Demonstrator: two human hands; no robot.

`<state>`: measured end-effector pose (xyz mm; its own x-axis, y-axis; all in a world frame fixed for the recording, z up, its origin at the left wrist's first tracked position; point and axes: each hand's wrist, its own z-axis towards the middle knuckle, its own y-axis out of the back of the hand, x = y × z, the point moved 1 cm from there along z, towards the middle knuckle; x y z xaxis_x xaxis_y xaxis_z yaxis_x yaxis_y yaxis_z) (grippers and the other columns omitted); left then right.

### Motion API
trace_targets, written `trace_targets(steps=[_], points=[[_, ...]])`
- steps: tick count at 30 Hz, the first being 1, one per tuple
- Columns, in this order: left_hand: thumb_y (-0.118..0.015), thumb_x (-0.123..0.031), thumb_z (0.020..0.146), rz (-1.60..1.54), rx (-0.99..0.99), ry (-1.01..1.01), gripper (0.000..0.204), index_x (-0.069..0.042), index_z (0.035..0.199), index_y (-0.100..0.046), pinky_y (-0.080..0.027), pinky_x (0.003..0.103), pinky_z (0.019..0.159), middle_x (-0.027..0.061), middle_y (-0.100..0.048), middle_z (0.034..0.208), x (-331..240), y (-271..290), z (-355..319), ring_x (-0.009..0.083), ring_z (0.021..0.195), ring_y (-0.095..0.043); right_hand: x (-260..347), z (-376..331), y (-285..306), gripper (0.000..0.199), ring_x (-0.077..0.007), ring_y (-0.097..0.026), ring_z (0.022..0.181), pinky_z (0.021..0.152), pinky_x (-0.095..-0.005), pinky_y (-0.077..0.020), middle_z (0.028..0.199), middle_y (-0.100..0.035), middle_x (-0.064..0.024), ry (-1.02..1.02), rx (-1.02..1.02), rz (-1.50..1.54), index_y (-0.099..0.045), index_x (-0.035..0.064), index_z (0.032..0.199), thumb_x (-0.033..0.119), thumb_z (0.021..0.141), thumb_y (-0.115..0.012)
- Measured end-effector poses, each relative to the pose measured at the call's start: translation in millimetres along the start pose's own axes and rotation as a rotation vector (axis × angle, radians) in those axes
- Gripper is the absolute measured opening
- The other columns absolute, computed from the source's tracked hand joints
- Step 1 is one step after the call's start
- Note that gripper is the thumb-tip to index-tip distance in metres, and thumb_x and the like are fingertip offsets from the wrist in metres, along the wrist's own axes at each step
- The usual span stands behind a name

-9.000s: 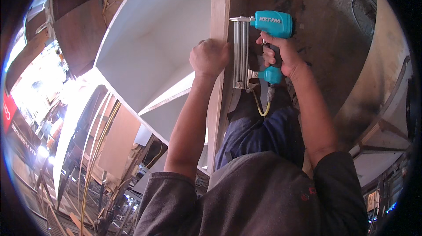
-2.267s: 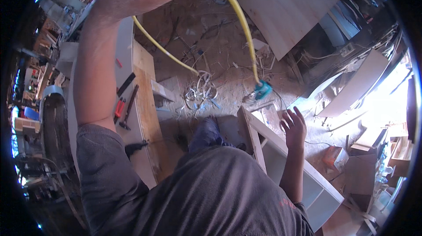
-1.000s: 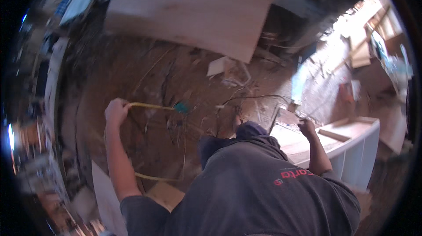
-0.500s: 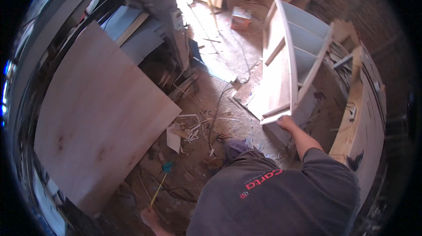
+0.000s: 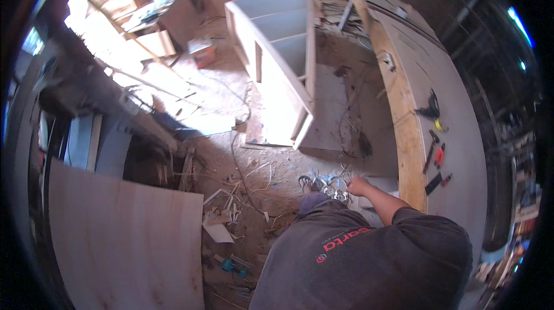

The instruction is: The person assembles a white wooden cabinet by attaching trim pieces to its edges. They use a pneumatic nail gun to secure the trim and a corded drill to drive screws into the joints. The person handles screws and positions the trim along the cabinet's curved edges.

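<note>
My right hand point(image 5: 360, 185) hangs free in front of my body, above wood scraps on the floor and near the left edge of the workbench point(image 5: 404, 137). It touches nothing, and its fingers are too small and blurred to read. My left hand is out of view behind my dark shirt. A teal nail gun point(image 5: 232, 265) lies on the dirt floor at my lower left, beside the plywood sheet point(image 5: 127, 246). A white shelf cabinet point(image 5: 283, 50) lies on its side further ahead.
Hand tools point(image 5: 434, 148) are scattered on the long workbench at the right. Offcuts and shavings point(image 5: 231, 206) litter the floor around my feet. Boards and panels point(image 5: 92, 143) lean at the left. A small box point(image 5: 202, 51) sits beyond the cabinet.
My view has swung round. My right hand has come off the white cabinet, which is now further away. My left hand has dropped out of sight, and the nail gun lies on the floor.
</note>
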<state>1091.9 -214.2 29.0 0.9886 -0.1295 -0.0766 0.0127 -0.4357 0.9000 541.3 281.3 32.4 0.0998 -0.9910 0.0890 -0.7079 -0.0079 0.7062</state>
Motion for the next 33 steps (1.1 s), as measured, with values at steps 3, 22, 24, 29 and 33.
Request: trace_targets(steps=[3,22,24,29,33], points=[[-0.074,-0.027,0.083,-0.092,0.050,-0.196,0.030,0.002,0.091,-0.078,-0.056,0.049,0.078,0.0254,-0.075,0.090,-59.9,1.1,46.1,0.0371,0.083,-0.073,20.1,-17.5,35.1,0.038,-0.0378,-0.071,0.104,0.093,-0.0462,-0.0560,0.112,-0.075,-0.0189,0.073,-0.236,0.192,-0.078,0.0145,0.114,0.039,0.086,-0.073],[-0.063,-0.019,0.081,0.188,0.324,-0.976,0.019,-0.005,0.086,-0.076,-0.056,0.051,0.078,0.0209,-0.073,0.091,-645.0,-103.0,-31.0,0.0405,0.088,-0.071,-320.0,-19.4,274.4,0.015,-0.0269,-0.073,0.085,0.076,-0.0363,-0.0576,0.091,-0.074,-0.0135,-0.326,-1.124,0.526,-0.072,0.0050,0.100,0.014,0.089,-0.074],[-0.062,-0.018,0.082,0.274,0.317,-1.014,0.018,-0.005,0.084,-0.074,-0.056,0.052,0.078,0.0202,-0.073,0.093,-690.0,-96.0,-44.6,0.0411,0.090,-0.071,-333.2,-15.2,278.4,0.014,-0.0259,-0.073,0.085,0.080,-0.0347,-0.0570,0.092,-0.074,-0.0129,-0.399,-1.093,0.652,-0.073,0.0032,0.102,0.012,0.091,-0.072],[-0.064,-0.018,0.084,0.165,0.051,-1.206,0.013,-0.007,0.081,-0.070,-0.055,0.053,0.074,0.0167,-0.068,0.084,-834.4,-67.2,-67.3,0.0421,0.080,-0.069,-317.0,40.0,283.3,0.013,-0.0261,-0.071,0.087,0.081,-0.0366,-0.0550,0.093,-0.074,-0.0121,-0.369,-1.092,0.808,-0.073,0.0025,0.102,0.011,0.092,-0.071],[-0.067,-0.020,0.086,0.070,0.061,-1.173,0.013,-0.007,0.088,-0.069,-0.056,0.050,0.078,0.0157,-0.067,0.093,-933.9,-67.1,-72.8,0.0397,0.087,-0.068,-290.4,95.4,332.4,0.013,-0.0285,-0.071,0.086,0.080,-0.0396,-0.0540,0.092,-0.073,-0.0131,-0.210,-1.020,0.796,-0.073,0.0035,0.100,0.012,0.090,-0.075]])
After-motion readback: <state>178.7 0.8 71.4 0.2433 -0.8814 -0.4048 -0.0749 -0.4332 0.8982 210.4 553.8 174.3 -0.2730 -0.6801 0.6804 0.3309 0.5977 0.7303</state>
